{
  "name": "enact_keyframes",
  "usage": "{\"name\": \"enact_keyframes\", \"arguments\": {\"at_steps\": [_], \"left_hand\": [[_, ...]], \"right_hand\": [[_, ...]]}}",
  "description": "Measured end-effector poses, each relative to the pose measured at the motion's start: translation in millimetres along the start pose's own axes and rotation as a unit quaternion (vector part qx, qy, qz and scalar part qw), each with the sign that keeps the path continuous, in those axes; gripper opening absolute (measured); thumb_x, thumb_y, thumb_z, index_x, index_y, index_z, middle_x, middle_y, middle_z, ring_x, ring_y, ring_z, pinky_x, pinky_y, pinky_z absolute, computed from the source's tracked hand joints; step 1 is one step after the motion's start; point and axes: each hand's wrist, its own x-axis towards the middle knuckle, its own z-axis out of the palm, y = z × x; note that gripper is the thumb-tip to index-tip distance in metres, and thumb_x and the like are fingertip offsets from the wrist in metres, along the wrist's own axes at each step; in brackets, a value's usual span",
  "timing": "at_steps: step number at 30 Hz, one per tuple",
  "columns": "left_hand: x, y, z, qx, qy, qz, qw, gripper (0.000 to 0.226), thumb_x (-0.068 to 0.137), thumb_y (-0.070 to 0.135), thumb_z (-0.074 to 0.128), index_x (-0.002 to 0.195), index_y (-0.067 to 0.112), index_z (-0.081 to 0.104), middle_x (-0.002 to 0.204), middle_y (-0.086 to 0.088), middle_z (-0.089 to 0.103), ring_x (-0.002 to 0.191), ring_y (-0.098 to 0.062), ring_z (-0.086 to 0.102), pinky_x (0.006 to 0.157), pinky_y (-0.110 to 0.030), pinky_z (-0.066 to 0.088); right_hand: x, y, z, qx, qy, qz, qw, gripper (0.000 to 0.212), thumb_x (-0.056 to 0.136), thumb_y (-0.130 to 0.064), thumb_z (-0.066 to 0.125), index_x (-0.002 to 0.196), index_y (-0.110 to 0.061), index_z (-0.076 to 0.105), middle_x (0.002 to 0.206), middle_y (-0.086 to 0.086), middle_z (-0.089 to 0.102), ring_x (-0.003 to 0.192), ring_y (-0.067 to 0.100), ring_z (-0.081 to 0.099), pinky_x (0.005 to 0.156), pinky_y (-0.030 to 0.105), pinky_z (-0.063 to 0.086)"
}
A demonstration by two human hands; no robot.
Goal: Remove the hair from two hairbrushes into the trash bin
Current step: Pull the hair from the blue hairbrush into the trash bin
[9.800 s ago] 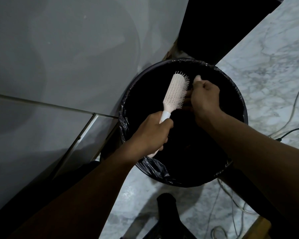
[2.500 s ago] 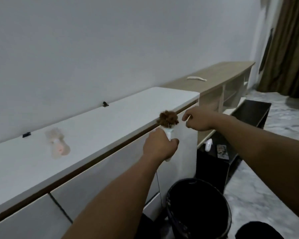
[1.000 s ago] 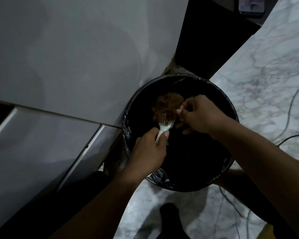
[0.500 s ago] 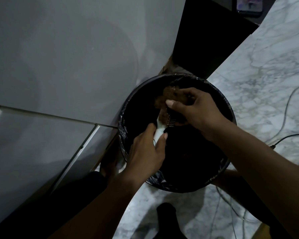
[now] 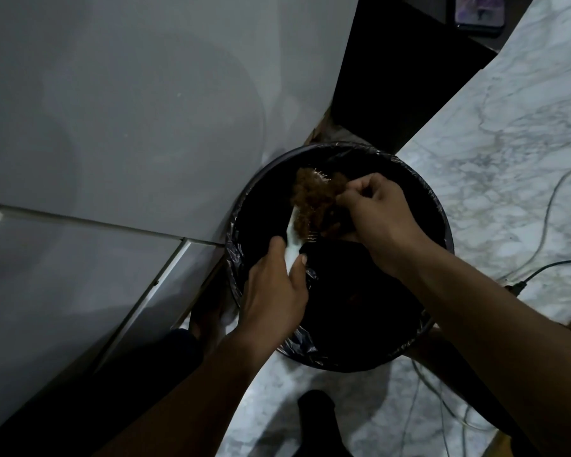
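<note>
A round black trash bin (image 5: 440,225) lined with a black bag stands on the marble floor against a grey cabinet. Over its opening my left hand (image 5: 274,291) grips the pale handle of a small hairbrush (image 5: 292,240). The brush head is covered by a thick clump of brown hair (image 5: 312,199). My right hand (image 5: 381,216) pinches that clump at its right side, fingers closed on the hair. The other hairbrush is out of sight.
Grey cabinet fronts (image 5: 129,127) fill the left half. A dark low unit (image 5: 399,77) stands behind the bin, with a phone-like object (image 5: 478,9) on it. Cables (image 5: 548,206) and a plug (image 5: 516,286) lie on the marble floor to the right. My feet show below.
Since half a second ago my right hand has shifted from covering the brush head to its right side, pulling at the hair clump. The brush stays over the bin.
</note>
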Motion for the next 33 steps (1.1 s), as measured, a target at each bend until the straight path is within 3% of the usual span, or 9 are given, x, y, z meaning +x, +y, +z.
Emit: {"name": "enact_keyframes", "arguments": {"at_steps": [1, 4, 7, 15, 18, 22, 24, 28, 33], "left_hand": [[0, 0, 0, 0.006, 0.004, 0.004, 1.000, 0.019, 0.103, 0.034, 0.050, 0.098, 0.017, 0.043, 0.079, -0.004, 0.060, 0.069, -0.023, 0.060, 0.060, -0.032, 0.036], [-2, 2, 0, 0.037, 0.018, 0.035, 0.999, 0.021, 0.100, 0.030, 0.054, 0.091, 0.022, 0.037, 0.080, -0.001, 0.056, 0.071, -0.023, 0.058, 0.060, -0.032, 0.037], [-6, 5, 2, 0.058, 0.024, 0.063, 0.996, 0.023, 0.097, 0.026, 0.055, 0.090, 0.025, 0.034, 0.084, 0.001, 0.052, 0.072, -0.023, 0.055, 0.060, -0.033, 0.037], [-4, 7, 2, 0.022, 0.022, 0.060, 0.998, 0.019, 0.101, 0.036, 0.052, 0.094, 0.024, 0.040, 0.076, 0.003, 0.056, 0.067, -0.019, 0.059, 0.056, -0.034, 0.043], [-1, 9, 0, 0.010, 0.027, 0.048, 0.998, 0.021, 0.102, 0.037, 0.051, 0.093, 0.023, 0.039, 0.071, 0.006, 0.053, 0.062, -0.014, 0.056, 0.051, -0.029, 0.035], [2, 7, -2, -0.006, 0.038, 0.032, 0.999, 0.025, 0.102, 0.037, 0.052, 0.088, 0.023, 0.036, 0.067, 0.006, 0.049, 0.059, -0.019, 0.054, 0.051, -0.031, 0.034], [3, 6, -2, -0.011, 0.038, 0.017, 0.999, 0.027, 0.102, 0.037, 0.053, 0.086, 0.022, 0.037, 0.066, 0.005, 0.049, 0.057, -0.017, 0.052, 0.051, -0.031, 0.033], [2, 7, -1, -0.015, 0.027, 0.004, 1.000, 0.027, 0.101, 0.035, 0.055, 0.084, 0.021, 0.039, 0.066, 0.005, 0.052, 0.055, -0.011, 0.052, 0.050, -0.027, 0.034], [3, 9, -2, -0.036, 0.019, -0.028, 0.999, 0.024, 0.100, 0.028, 0.054, 0.082, 0.021, 0.040, 0.065, 0.004, 0.054, 0.054, -0.014, 0.053, 0.049, -0.026, 0.036]], "right_hand": [[-1, -3, -1, 0.014, -0.013, 0.016, 1.000, 0.004, 0.097, -0.017, 0.058, 0.099, -0.016, 0.055, 0.100, 0.010, 0.066, 0.100, 0.035, 0.069, 0.080, 0.055, 0.062], [-5, -2, -3, 0.017, -0.050, 0.002, 0.999, 0.053, 0.086, -0.047, 0.071, 0.129, -0.028, 0.048, 0.124, -0.003, 0.062, 0.111, 0.018, 0.066, 0.093, 0.044, 0.058], [-12, 3, 1, -0.084, -0.027, -0.090, 0.992, 0.076, 0.071, -0.051, 0.084, 0.135, -0.032, 0.048, 0.122, -0.012, 0.062, 0.109, 0.004, 0.063, 0.092, 0.024, 0.053], [-3, 8, 1, -0.150, 0.087, -0.182, 0.968, 0.005, 0.091, -0.028, 0.071, 0.090, -0.023, 0.070, 0.081, -0.009, 0.071, 0.075, 0.002, 0.067, 0.069, 0.020, 0.053], [-2, 8, 1, -0.068, 0.073, -0.132, 0.986, 0.009, 0.097, -0.024, 0.063, 0.092, -0.017, 0.067, 0.087, 0.002, 0.073, 0.082, 0.015, 0.071, 0.076, 0.035, 0.060], [-6, -3, 3, 0.120, 0.017, 0.015, 0.992, 0.010, 0.100, -0.017, 0.055, 0.103, -0.013, 0.063, 0.097, 0.002, 0.071, 0.089, 0.015, 0.070, 0.077, 0.033, 0.059], [-5, -6, 2, 0.144, 0.004, 0.019, 0.989, 0.017, 0.097, -0.010, 0.053, 0.110, -0.019, 0.057, 0.104, 0.002, 0.066, 0.094, 0.019, 0.066, 0.080, 0.037, 0.059], [-7, -3, 2, -0.041, -0.033, -0.112, 0.992, 0.049, 0.095, 0.004, 0.043, 0.124, -0.032, 0.060, 0.125, -0.001, 0.060, 0.098, 0.010, 0.066, 0.084, 0.035, 0.062], [-8, 3, 6, -0.152, -0.023, -0.157, 0.975, 0.027, 0.097, -0.022, 0.058, 0.120, -0.019, 0.071, 0.125, 0.001, 0.065, 0.110, 0.011, 0.065, 0.097, 0.034, 0.055]]}}
